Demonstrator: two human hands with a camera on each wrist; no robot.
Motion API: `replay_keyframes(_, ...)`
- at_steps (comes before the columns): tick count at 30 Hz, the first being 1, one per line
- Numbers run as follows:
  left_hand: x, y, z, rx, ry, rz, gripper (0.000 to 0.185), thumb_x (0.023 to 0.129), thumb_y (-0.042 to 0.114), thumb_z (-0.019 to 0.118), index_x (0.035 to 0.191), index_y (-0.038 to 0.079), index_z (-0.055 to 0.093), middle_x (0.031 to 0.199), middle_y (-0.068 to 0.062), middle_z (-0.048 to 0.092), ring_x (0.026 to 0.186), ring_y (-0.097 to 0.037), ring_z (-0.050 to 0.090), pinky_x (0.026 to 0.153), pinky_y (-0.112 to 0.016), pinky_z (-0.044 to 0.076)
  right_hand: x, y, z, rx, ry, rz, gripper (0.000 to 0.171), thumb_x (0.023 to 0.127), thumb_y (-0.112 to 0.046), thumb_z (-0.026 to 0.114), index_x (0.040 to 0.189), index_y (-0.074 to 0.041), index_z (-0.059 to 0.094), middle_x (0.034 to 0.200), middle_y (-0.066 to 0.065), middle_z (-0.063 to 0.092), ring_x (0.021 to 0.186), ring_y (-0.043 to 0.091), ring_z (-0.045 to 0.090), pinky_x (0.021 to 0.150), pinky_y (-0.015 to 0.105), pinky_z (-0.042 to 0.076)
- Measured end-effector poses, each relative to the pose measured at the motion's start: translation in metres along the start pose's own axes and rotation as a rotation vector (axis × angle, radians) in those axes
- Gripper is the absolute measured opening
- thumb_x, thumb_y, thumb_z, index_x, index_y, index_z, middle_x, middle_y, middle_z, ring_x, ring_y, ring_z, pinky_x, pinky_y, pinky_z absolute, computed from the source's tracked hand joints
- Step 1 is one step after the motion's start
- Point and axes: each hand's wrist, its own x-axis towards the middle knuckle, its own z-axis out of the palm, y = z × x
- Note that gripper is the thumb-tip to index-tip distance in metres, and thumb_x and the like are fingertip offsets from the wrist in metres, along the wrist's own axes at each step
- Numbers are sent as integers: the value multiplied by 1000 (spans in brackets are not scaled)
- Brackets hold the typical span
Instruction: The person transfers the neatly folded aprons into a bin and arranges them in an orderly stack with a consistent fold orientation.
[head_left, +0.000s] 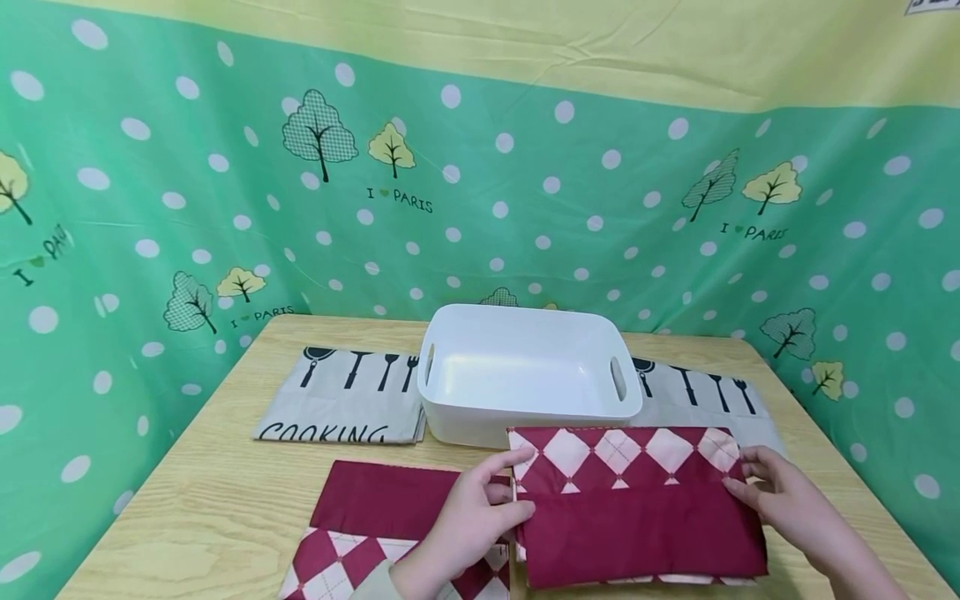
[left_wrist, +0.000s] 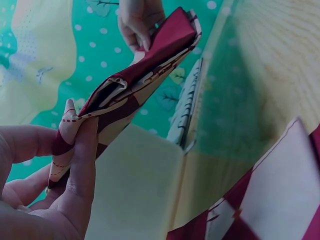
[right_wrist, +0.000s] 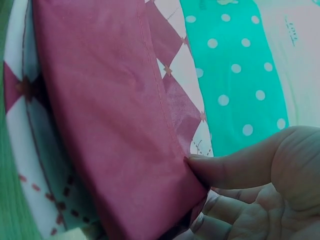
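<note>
A folded maroon cloth with a white diamond pattern point(head_left: 637, 517) is held up at the front right of the table. My left hand point(head_left: 472, 517) pinches its left edge between thumb and fingers. At the opposite edge, my right hand point(head_left: 783, 496) grips it, thumb on the near face point(right_wrist: 240, 167). The left wrist view shows the cloth's layered folds point(left_wrist: 130, 90) from the side. A second folded maroon diamond cloth point(head_left: 382, 500) lies flat under my left forearm, partly hidden. Just behind the held cloth stands a white plastic bin point(head_left: 525, 421) with handle holes; its visible inside holds nothing.
Left of the bin lies a folded grey cloth point(head_left: 348, 400) printed with utensils and "COOKING". A similar grey cloth point(head_left: 697, 404) lies to its right, partly covered from view. The wooden table point(head_left: 172, 500) meets a green dotted curtain point(head_left: 480, 208) behind and at both sides.
</note>
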Motion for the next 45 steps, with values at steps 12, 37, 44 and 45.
replay_keyframes(12, -4, 13, -12, -34, 15, -31, 56, 86, 1, 68, 140, 11, 55, 95, -13, 73, 78, -14, 71, 65, -27, 59, -8, -17, 3, -20, 49, -63, 43, 102, -12, 52, 132, 14, 35, 111, 18, 60, 98, 22, 58, 68, 26, 51)
replay_keyframes(37, 2, 39, -30, -41, 41, 50, 58, 89, 0, 65, 144, 4, 48, 139, -23, 51, 100, -19, 70, 80, -31, 60, -1, -36, 14, 147, 234, -120, 61, 101, -27, 57, 145, 8, 33, 114, 11, 58, 81, -2, 58, 70, 17, 54)
replay_keyframes(44, 3, 42, -37, -72, 62, 62, 58, 90, 0, 64, 146, 4, 46, 145, -22, 49, 108, -20, 67, 84, -29, 58, 3, -43, 20, 244, 256, -135, 61, 100, -23, 59, 146, 10, 34, 98, -13, 56, 80, -6, 57, 71, 14, 53)
replay_keyframes(45, 4, 43, -38, -70, 70, 65, 58, 90, 0, 64, 146, 4, 46, 146, -22, 49, 109, -20, 67, 85, -28, 58, 4, -45, 21, 267, 252, -133, 62, 100, -23, 59, 147, 9, 34, 96, -16, 56, 80, -6, 57, 71, 14, 53)
